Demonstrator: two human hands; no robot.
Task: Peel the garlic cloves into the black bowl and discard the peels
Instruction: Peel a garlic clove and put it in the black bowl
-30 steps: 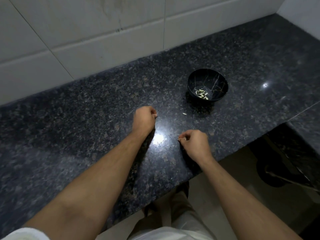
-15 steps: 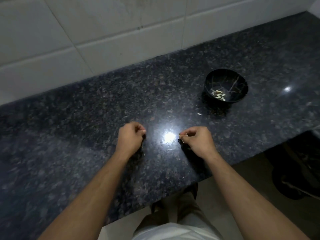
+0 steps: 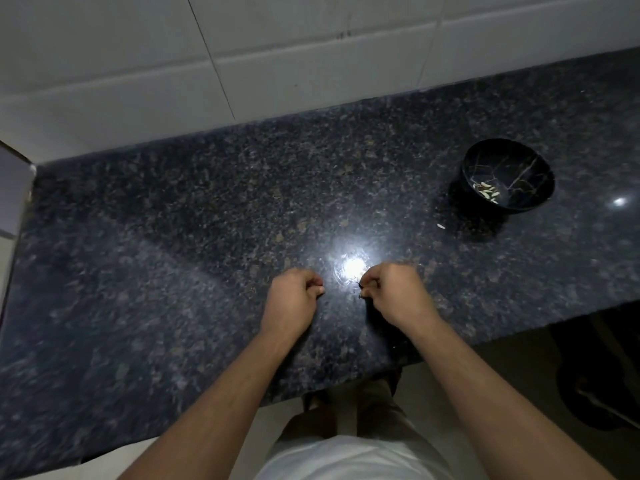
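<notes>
The black bowl (image 3: 507,178) stands on the dark granite counter (image 3: 173,254) at the far right, with several pale garlic pieces (image 3: 486,192) in its bottom. One small pale piece (image 3: 440,226) lies on the counter just left of the bowl. My left hand (image 3: 294,299) is a closed fist near the counter's front edge; nothing shows in it. My right hand (image 3: 398,292) is beside it, fingertips pinched together on a tiny scrap that is too small to make out clearly. Both hands are well short of the bowl.
A white tiled wall (image 3: 277,64) backs the counter. The counter ends at the left (image 3: 24,202) and drops off at the front to the floor. A dark object (image 3: 602,393) sits on the floor at the right. A bright light glare (image 3: 351,266) lies between my hands.
My left hand has pulled back from mid-counter toward the front edge, close to my right hand. The view has swung left, so the bowl now sits further right.
</notes>
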